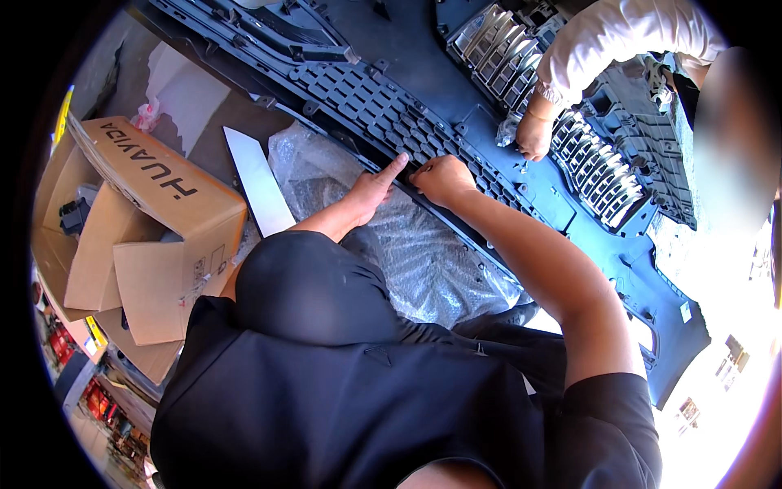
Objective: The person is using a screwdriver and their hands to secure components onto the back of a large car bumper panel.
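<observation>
A large dark car bumper [489, 159] lies diagonally before me, with a black mesh lower grille [354, 98] along its near side. My left hand [371, 197] is at the bumper's near edge, thumb laid along it and fingers curled beneath, gripping it. Just to its right, my right hand [446, 181] is closed against the same edge beside the mesh. Its fingertips are hidden, so whatever they pinch does not show. Crumpled bubble wrap [423, 269] lies beneath the near edge.
Across the bumper, another person's hand [533, 137] in a pale sleeve reaches beside a chrome-slatted grille [599, 175]. An opened cardboard box [175, 183] stands at the left, near a flat white strip [259, 181]. Bright glare covers the lower right.
</observation>
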`<state>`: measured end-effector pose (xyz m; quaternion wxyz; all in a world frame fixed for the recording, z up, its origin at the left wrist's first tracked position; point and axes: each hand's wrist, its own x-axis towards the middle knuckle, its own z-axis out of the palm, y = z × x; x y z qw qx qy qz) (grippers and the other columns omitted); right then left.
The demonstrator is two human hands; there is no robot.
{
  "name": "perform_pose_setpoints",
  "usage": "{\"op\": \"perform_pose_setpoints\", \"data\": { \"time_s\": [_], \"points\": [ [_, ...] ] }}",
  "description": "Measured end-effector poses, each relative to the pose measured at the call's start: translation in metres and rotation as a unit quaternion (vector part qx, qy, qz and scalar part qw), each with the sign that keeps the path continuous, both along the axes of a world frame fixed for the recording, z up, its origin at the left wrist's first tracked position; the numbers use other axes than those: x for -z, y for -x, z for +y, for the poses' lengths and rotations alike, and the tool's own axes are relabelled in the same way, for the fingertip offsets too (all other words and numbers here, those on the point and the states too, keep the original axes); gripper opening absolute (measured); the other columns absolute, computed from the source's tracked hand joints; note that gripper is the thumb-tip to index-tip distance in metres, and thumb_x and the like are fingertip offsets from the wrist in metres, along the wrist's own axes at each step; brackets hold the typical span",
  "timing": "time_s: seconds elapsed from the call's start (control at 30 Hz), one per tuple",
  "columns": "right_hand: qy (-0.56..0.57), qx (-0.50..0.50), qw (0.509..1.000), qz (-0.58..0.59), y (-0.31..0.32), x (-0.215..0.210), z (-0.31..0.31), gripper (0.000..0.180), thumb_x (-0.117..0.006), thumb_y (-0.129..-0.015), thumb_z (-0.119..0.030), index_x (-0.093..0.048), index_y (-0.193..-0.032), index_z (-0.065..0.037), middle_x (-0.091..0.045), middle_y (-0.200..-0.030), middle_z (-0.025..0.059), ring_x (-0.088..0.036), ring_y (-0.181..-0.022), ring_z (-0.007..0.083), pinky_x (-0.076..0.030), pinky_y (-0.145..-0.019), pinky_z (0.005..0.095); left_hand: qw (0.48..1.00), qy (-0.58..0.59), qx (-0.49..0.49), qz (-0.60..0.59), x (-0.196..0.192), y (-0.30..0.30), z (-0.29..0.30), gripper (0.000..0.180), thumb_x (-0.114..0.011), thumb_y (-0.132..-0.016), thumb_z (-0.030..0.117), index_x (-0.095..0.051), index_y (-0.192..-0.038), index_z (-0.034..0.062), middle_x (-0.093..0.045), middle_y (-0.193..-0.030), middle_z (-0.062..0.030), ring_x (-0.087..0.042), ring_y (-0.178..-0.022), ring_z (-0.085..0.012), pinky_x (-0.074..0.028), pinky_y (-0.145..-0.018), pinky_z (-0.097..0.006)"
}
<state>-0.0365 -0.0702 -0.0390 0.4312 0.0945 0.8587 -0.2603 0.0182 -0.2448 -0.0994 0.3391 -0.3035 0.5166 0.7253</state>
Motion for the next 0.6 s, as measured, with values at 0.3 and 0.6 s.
{"op": "perform_pose_setpoints", "data": {
  "time_s": [0.3, 0.6],
  "points": [
    [0.105, 0.047, 0.993, -0.011, -0.005, 0.014, 0.015, 0.025, -0.076, -0.084, -0.030, -0.082, -0.097, -0.010, -0.079, -0.084, 0.0057, -0.076, -0.084, 0.0206, -0.058, -0.083, 0.0335, 0.996, 0.052, -0.064, -0.030, -0.007, 0.001, 0.015, 0.027, -0.077, -0.088, 0.038, -0.063, -0.076, 0.0186, -0.045, -0.067, 0.0077, -0.036, -0.056, -0.0062, -0.027, -0.053, -0.025],
    [0.067, 0.040, 0.986, 0.149, 0.012, -0.011, 0.037, 0.026, -0.069, -0.084, -0.024, -0.077, -0.097, -0.002, -0.075, -0.089, 0.0247, -0.074, -0.089, 0.0389, -0.058, -0.087, 0.0423, 0.997, 0.056, -0.061, 0.003, -0.022, 0.003, 0.023, 0.027, -0.077, -0.089, 0.042, -0.066, -0.089, 0.0175, -0.055, -0.081, 0.0067, -0.041, -0.067, -0.0061, -0.030, -0.062, -0.026]
  ]
}}
